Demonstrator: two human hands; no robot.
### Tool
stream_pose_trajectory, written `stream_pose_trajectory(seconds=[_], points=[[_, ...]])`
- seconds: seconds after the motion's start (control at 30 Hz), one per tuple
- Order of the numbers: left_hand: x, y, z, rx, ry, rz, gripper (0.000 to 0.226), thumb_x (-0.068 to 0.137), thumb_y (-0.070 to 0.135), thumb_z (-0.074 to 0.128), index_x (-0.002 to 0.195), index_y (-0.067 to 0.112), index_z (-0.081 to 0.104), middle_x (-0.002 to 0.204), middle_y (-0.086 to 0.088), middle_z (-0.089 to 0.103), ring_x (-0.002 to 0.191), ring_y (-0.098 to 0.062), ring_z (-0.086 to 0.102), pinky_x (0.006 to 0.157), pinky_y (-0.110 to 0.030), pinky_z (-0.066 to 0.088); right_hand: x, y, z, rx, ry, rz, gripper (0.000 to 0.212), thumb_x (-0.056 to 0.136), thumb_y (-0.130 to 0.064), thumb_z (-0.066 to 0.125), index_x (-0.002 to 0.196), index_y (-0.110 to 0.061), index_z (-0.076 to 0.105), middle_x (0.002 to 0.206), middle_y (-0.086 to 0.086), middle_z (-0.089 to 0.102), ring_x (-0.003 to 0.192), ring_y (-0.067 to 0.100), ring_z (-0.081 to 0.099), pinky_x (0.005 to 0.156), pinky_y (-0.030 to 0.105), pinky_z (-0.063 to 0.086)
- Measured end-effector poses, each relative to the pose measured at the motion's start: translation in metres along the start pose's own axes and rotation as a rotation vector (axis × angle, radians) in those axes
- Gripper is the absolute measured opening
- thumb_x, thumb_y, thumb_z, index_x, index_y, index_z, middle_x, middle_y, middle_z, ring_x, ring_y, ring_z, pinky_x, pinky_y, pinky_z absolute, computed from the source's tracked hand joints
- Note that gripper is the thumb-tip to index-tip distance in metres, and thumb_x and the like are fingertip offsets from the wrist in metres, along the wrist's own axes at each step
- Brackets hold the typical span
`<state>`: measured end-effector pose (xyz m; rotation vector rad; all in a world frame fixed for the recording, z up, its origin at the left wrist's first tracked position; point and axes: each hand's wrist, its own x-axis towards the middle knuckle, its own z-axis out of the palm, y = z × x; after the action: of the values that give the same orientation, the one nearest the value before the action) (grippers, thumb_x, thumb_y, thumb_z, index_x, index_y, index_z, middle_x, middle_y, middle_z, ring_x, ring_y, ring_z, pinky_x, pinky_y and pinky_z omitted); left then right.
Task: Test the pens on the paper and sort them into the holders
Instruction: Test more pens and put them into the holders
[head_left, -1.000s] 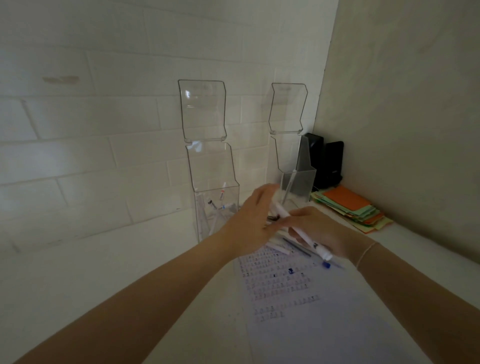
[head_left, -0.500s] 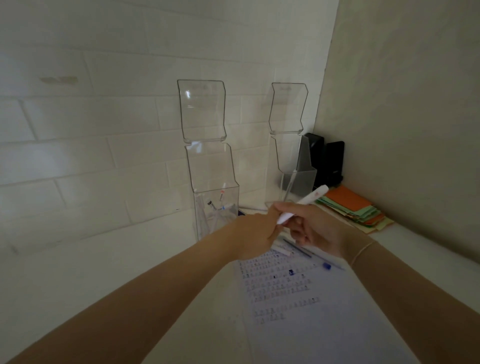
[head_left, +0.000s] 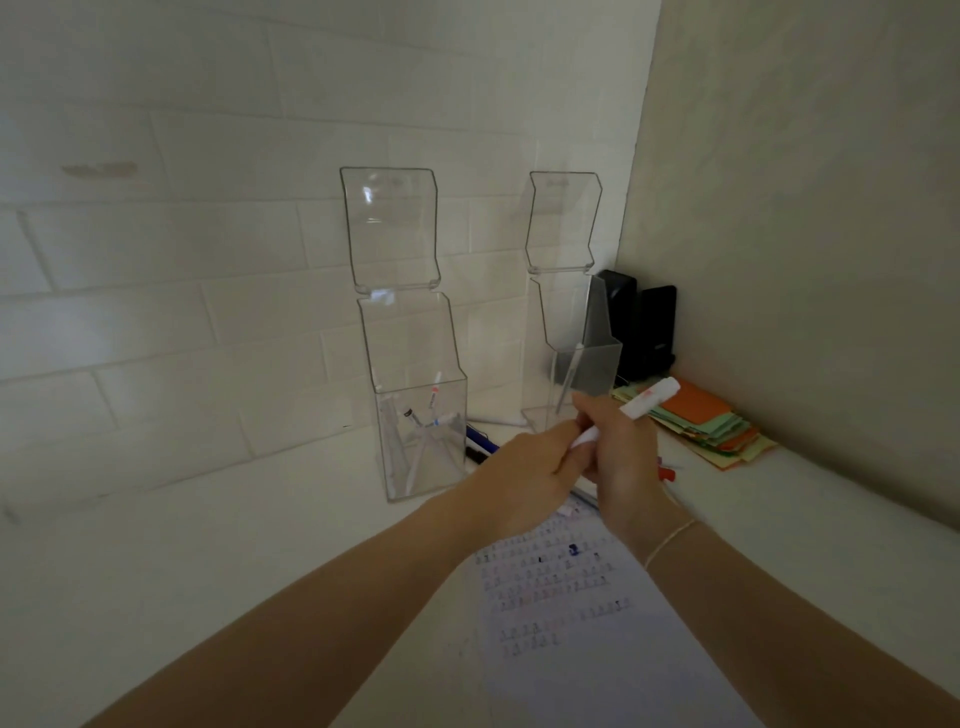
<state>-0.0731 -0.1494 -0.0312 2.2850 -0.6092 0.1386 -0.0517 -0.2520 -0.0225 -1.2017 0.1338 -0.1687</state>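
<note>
Both hands meet above the far end of the paper (head_left: 576, 613), a white sheet covered in rows of small ink marks. My right hand (head_left: 621, 457) grips a white pen (head_left: 652, 397) whose upper end sticks out up and to the right. My left hand (head_left: 524, 480) pinches the pen's lower end between its fingertips. Behind the hands stand two clear holders. The left holder (head_left: 418, 395) contains several pens. The right holder (head_left: 574, 358) has one pale pen leaning inside.
Loose pens (head_left: 480, 441) lie on the white counter between the holders and the paper, partly hidden by my hands. A stack of orange and green notes (head_left: 701, 421) sits at the right wall. A black box (head_left: 639, 327) stands in the corner.
My right hand lifted the white pen off the pile and turned it upward. My left hand came in and now pinches its lower end; both hands rose slightly.
</note>
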Motion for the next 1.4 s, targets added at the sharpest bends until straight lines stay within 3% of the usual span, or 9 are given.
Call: stream_pose_trajectory(seconds=[0.17,0.27,0.4,0.57,0.67,0.83,0.97,1.1,1.4], points=[[-0.003,-0.008,0.007,-0.012,0.017,0.033,0.041,0.098,0.043,0.033,0.136,0.029,0.039,0.084,0.002,0.062,0.068,-0.01,0.058,0.067,-0.028,0.046,-0.001,0.0,-0.005,0.037,-0.011,0.017,0.028,0.088,-0.01,0.06,0.063,-0.011,0.049,0.061,0.005,0.05,0.062,0.019,0.054,0.064,0.033,0.049],[-0.004,-0.015,0.005,0.031,0.042,-0.067,0.036,0.093,0.053,0.034,0.104,0.019,0.042,0.067,0.0,0.055,0.053,-0.013,0.048,0.054,-0.029,0.04,-0.002,0.002,-0.01,-0.048,-0.004,0.009,0.033,0.091,-0.026,0.059,0.063,-0.01,0.052,0.055,0.007,0.052,0.052,0.019,0.05,0.051,0.027,0.044],[-0.014,-0.031,-0.005,0.221,0.117,-0.103,0.027,0.096,0.045,0.037,0.099,0.019,0.039,0.058,0.002,0.05,0.046,-0.013,0.045,0.047,-0.026,0.037,-0.008,-0.001,-0.021,-0.02,0.036,0.066,0.034,0.091,-0.04,0.057,0.072,-0.012,0.058,0.066,0.011,0.067,0.057,0.022,0.063,0.054,0.029,0.051],[-0.048,-0.049,-0.008,0.436,0.048,-0.09,0.016,0.095,0.037,0.043,0.104,0.025,0.048,0.068,0.002,0.056,0.062,-0.016,0.052,0.058,-0.029,0.042,-0.033,0.001,-0.037,-0.116,-0.199,0.1,0.004,0.087,-0.005,0.063,0.085,-0.003,0.06,0.086,0.013,0.066,0.081,0.026,0.067,0.08,0.035,0.057],[-0.066,-0.051,-0.001,0.483,0.03,-0.063,0.018,0.094,0.039,0.043,0.106,0.029,0.052,0.069,0.008,0.053,0.066,-0.012,0.048,0.061,-0.026,0.035,-0.049,0.012,-0.04,-0.372,-0.197,0.064,0.015,0.082,-0.01,0.071,0.078,-0.005,0.056,0.078,0.013,0.063,0.067,0.021,0.063,0.071,0.031,0.056],[-0.079,-0.052,0.018,0.519,0.063,0.009,0.027,0.09,0.05,0.044,0.105,0.03,0.055,0.063,0.012,0.046,0.065,-0.01,0.045,0.064,-0.026,0.037,-0.061,0.033,-0.044,-0.479,-0.182,0.092,0.019,0.085,-0.004,0.064,0.07,-0.004,0.053,0.058,0.015,0.06,0.04,0.018,0.055,0.042,0.025,0.047],[-0.08,-0.057,0.023,0.549,0.076,0.041,0.031,0.089,0.053,0.042,0.105,0.03,0.053,0.064,0.014,0.043,0.065,-0.009,0.045,0.06,-0.026,0.032,-0.064,0.049,-0.053,-0.676,-0.113,-0.036,0.016,0.08,-0.003,0.065,0.069,-0.005,0.054,0.061,0.02,0.058,0.037,0.008,0.05,0.039,0.017,0.042],[-0.081,-0.058,0.023,0.56,0.06,0.05,0.034,0.089,0.054,0.038,0.107,0.028,0.052,0.07,0.011,0.048,0.066,-0.014,0.049,0.061,-0.029,0.039,-0.068,0.057,-0.056,-0.729,-0.059,-0.151,0.014,0.076,-0.001,0.064,0.068,0.009,0.057,0.07,0.033,0.056,0.048,0.014,0.046,0.04,0.014,0.038],[-0.082,-0.06,0.026,0.601,0.07,0.076,0.034,0.091,0.051,0.037,0.107,0.025,0.052,0.069,0.012,0.042,0.059,-0.016,0.047,0.058,-0.029,0.037,-0.067,0.061,-0.057,-0.793,-0.061,-0.19,0.015,0.075,-0.004,0.066,0.069,0.009,0.06,0.058,0.015,0.053,0.04,0.007,0.045,0.039,0.011,0.037]])
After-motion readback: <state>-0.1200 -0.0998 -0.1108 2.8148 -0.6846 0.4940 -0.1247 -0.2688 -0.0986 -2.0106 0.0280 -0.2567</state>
